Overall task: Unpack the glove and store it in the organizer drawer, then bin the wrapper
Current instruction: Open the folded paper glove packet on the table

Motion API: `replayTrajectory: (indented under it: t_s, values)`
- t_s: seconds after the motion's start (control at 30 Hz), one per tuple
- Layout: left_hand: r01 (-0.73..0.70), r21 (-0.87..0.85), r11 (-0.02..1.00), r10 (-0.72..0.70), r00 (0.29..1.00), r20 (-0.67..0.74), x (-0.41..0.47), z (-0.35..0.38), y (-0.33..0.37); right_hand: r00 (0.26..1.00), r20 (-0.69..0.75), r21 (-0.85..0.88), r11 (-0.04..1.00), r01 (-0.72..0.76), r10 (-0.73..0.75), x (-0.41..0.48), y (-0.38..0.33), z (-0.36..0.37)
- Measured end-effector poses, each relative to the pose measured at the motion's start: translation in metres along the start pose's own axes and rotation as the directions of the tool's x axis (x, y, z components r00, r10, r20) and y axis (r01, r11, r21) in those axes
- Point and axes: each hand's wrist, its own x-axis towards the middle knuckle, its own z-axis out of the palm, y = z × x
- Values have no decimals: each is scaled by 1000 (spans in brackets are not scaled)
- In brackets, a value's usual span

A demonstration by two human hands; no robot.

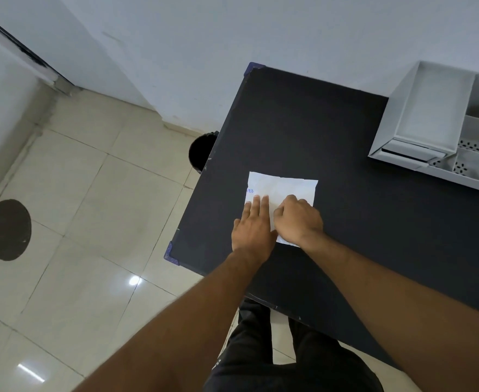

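Left hand [251, 226] lies flat, fingers spread, pinning the wrapper [282, 188] at frame centre on the table [360, 222]; right hand [297, 219] curled, pinching its paper. Looks light, thin, tearable; best gripped at an edge.

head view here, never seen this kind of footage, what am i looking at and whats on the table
There is no machine here. One camera worn on a person's head looks down at their own bare arms. They stand at a black table. On it lies a white packet with blue print, the glove wrapper. The left hand lies flat on it; the right hand is curled on it, perhaps pinching it. At the far right stands a white organizer. A black bin stands on the floor by the table's left edge.
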Motion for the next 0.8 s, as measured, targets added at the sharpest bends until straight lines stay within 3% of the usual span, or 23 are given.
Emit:
replayTrajectory:
  t_s: [0.17, 0.27, 0.37, 0.5, 0.6, 0.67, 0.73, 0.8]
  values:
    - [-31, -91, 995, 28, 999, -37, -4, -1, -1, 992, 122, 143, 990, -4, -14, 0, -5, -18]
    - [-23, -143, 989, 17, 999, -47, -5, -4, -2, 991, 113, 404, 914, 23, -75, 0, -3, -19]
    - [48, -209, 977, -70, 992, -101, -7, -9, -2, 992, 107, 669, 743, -16, -74, -4, -2, -21]
    - [196, -408, 891, -291, 939, -185, -13, -21, -5, 992, 88, 765, 644, -8, -93, -19, -6, -26]
    - [248, -564, 788, -394, 906, -152, -12, -33, -9, 998, 14, 829, 559, 24, -63, -28, -10, -29]
    - [268, -699, 663, -447, 891, -82, -9, -43, -12, 1000, -20, 859, 511, 18, -1, -29, -9, -30]
    - [252, -832, 494, -457, 889, -2, -10, -52, -14, 1000, -24, 793, 609, 27, -13, -28, -4, -26]
    - [228, -926, 302, -441, 894, 77, -11, -62, -12, 992, 7, 578, 811, 96, -123, -28, 2, -23]
